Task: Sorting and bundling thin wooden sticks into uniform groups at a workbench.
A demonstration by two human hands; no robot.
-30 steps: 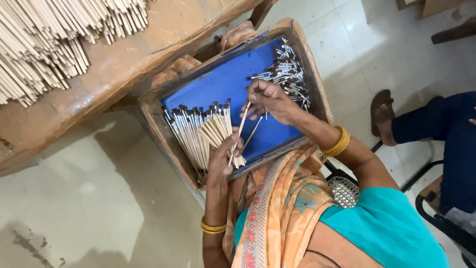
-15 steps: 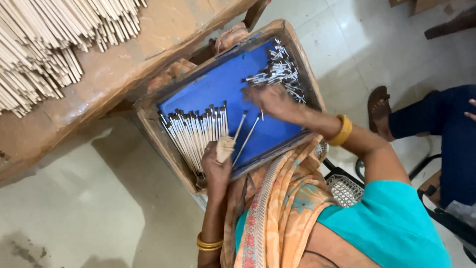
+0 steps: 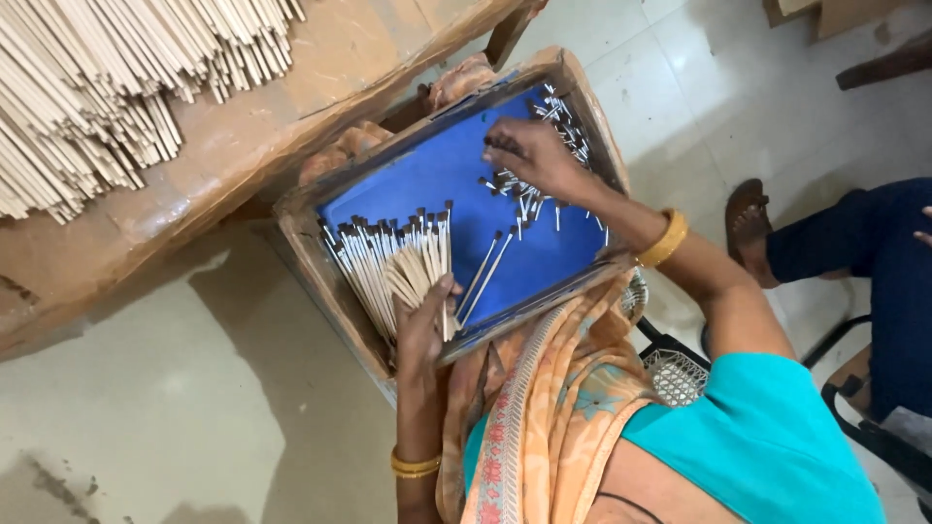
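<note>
Gathering these sticks well seems to call for keeping the dark tips level in the bundle while loose ones are picked singly from the scatter, so none cross or tangle.

Farthest left, well away from both hands, a heap of plain pale sticks [image 3: 107, 87] lies on a brown wrapped bench [image 3: 320, 107]. Below it sits the blue-lined tray [image 3: 437, 175], resting on the person's lap.

The left hand [image 3: 422, 325] is clenched around the lower ends of a bundle of dark-tipped sticks [image 3: 388, 262]. The bundle fans up and away from the palm across the tray's left half, tips pointing to the far edge. The thumb presses over the sticks; how tightly the fingers underneath close cannot be seen. Just right of this hand, two single sticks [image 3: 485, 277] lie slanted on the blue lining, near but not touching it.

The right hand [image 3: 534, 160] lies palm down on the scatter of loose dark-tipped sticks [image 3: 544, 199] at the tray's far right corner. Its fingers curl down among them, partly closed; whether they actually pinch a stick cannot be told, as the hand covers its fingertips.

Right of that arm, a seated person's sandalled foot [image 3: 752, 228] rests on the tiled floor [image 3: 680, 97].
</note>
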